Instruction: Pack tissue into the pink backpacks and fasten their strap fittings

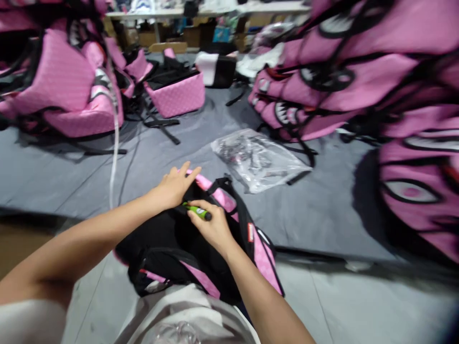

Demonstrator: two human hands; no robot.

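A black and pink backpack (211, 243) leans at the table's front edge, close against my body. My left hand (175, 187) rests on its upper rim near the pink edging, fingers stretched and apart. Just to the right, my right hand (212, 225) is closed around a short green pen-like tool with a black end (201, 212). The tool lies over the black inside of the backpack, near the rim; its exact kind is unclear. A small red and white label shows on the backpack's right side.
A clear plastic bag (260, 160) lies on the grey-covered table (172, 155) beyond the backpack. Pink bags are piled at the right (333, 91) and left (64, 86). A pink box-shaped piece (177, 93) sits farther back. A pale cord (115, 153) hangs at left.
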